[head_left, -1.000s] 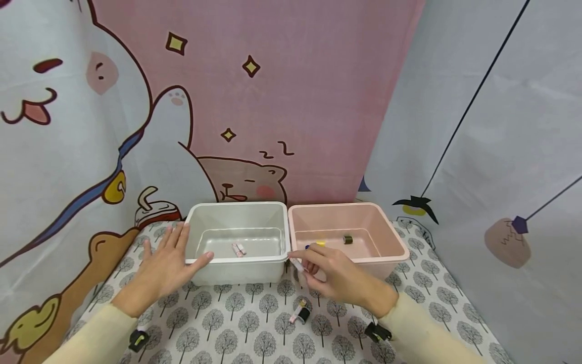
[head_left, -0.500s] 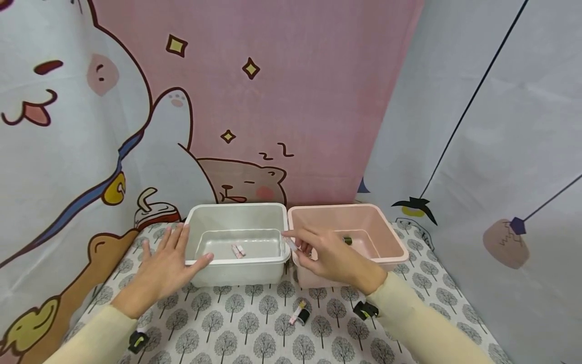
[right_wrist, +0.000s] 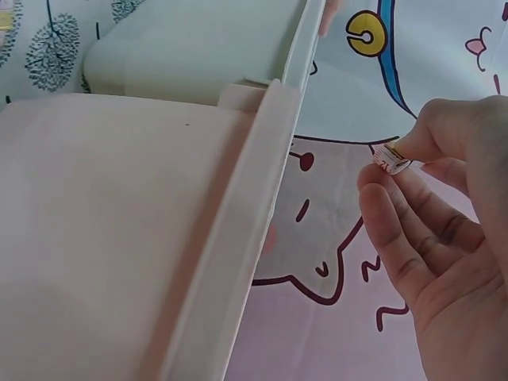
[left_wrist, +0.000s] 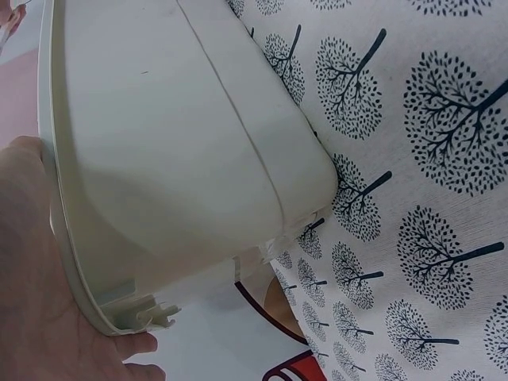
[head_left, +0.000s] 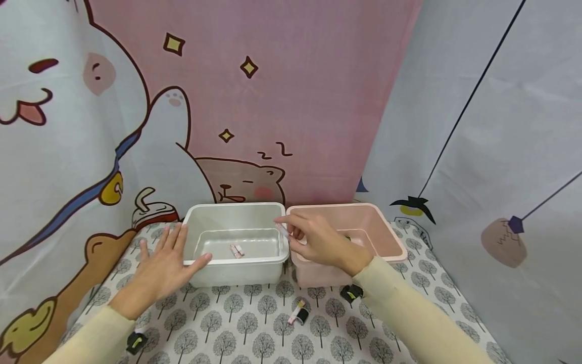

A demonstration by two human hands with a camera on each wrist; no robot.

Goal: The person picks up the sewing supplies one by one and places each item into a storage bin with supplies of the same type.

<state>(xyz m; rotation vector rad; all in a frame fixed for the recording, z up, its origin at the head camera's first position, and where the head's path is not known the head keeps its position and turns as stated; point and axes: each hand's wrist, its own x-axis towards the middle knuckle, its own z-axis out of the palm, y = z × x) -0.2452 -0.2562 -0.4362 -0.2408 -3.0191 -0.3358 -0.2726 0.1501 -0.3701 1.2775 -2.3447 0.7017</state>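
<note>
My right hand pinches a small pink-and-white printed stick between thumb and fingers, over the right end of the white bin. In the right wrist view the stick shows end-on at the fingertips. With fingers straight and spread, my left hand rests at the white bin's left front corner; the left wrist view shows it against the rim. Similar pink-and-white pieces lie on that bin's floor.
A pink bin stands right beside the white one, with a dark green thread spool mostly hidden by my right hand. On the tree-print cloth in front lie a black thread spool and another pink-and-white stick. Printed curtains hang close behind.
My right hand has moved up and left, carrying the stick from in front of the pink bin to over the white bin's right edge. The left hand has stayed put.
</note>
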